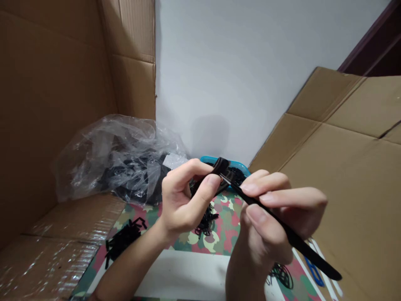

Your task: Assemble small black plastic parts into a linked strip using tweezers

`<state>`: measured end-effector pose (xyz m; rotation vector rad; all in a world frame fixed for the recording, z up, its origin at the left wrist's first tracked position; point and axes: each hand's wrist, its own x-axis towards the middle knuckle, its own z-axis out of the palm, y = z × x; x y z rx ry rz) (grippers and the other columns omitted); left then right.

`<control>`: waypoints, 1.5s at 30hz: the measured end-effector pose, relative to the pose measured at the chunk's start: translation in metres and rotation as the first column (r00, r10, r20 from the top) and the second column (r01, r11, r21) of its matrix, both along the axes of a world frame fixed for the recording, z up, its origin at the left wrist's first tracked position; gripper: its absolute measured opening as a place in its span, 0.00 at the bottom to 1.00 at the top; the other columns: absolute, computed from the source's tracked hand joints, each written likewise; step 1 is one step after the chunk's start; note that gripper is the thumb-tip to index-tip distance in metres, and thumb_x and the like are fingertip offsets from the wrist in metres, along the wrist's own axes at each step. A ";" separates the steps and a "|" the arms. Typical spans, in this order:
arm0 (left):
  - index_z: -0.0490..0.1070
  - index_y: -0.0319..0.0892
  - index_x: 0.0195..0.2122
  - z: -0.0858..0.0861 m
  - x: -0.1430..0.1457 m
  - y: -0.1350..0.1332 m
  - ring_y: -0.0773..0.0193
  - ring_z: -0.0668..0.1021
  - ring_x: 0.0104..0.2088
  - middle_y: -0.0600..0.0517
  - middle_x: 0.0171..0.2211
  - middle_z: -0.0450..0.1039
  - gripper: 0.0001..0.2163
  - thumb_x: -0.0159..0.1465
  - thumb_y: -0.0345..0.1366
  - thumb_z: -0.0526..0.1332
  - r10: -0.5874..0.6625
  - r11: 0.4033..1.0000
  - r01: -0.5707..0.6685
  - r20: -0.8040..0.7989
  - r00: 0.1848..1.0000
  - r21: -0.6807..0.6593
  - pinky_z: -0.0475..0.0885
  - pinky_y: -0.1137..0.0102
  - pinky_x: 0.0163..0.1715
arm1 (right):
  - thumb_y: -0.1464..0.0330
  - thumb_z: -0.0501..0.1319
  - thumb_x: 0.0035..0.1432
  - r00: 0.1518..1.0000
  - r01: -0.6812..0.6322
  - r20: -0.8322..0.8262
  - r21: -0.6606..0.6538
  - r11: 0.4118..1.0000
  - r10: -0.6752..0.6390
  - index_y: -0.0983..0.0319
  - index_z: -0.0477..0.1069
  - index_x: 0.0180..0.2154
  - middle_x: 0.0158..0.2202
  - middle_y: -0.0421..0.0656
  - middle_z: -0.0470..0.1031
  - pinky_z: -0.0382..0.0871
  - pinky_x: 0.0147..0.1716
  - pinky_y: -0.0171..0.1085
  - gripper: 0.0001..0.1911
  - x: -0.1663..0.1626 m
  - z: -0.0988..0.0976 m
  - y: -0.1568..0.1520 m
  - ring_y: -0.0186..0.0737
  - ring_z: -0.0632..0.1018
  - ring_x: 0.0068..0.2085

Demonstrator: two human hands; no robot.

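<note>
My left hand (188, 196) is closed, its thumb and forefinger pinching a small black curved piece (222, 166) that looks like a looped band. In my right hand (275, 217) is a slim black tool (291, 238) with a thin pale metal tip, gripped like a pen. The tip meets the black piece beside my left thumb; the exact contact is too small to make out. Below my left hand lies a bunch of thin black loops (205, 223). More black loops (282, 274) show beside my right wrist.
A blue tray (208, 159) of black pieces stands behind my hands. A clear plastic bag (125, 167) with dark contents is at left, near a pile of black strips (123, 240). A white board (184, 271) lies on camouflage cloth (225, 240). Cardboard (338, 167) walls both sides.
</note>
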<state>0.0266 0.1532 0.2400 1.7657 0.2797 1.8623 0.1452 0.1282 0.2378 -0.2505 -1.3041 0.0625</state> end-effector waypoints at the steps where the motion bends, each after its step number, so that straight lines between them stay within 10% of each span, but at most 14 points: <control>1: 0.69 0.40 0.29 0.000 0.000 0.000 0.72 0.62 0.21 0.57 0.21 0.61 0.08 0.67 0.32 0.60 0.007 1.000 -0.007 -0.002 1.000 0.012 0.59 0.74 0.22 | 0.83 0.60 0.48 1.000 0.001 0.012 0.014 1.000 -0.001 0.60 0.73 0.37 0.31 0.38 0.75 0.69 0.26 0.43 0.17 0.001 0.000 0.000 0.40 0.74 0.30; 45: 0.70 0.41 0.28 -0.002 0.001 0.002 0.71 0.63 0.21 0.56 0.21 0.63 0.09 0.67 0.32 0.60 -0.025 0.999 0.024 -0.010 1.000 -0.047 0.61 0.73 0.22 | 0.83 0.61 0.46 0.993 -0.062 -0.103 0.021 0.998 0.064 0.60 0.73 0.35 0.30 0.38 0.74 0.69 0.26 0.40 0.16 0.002 -0.001 0.006 0.38 0.73 0.29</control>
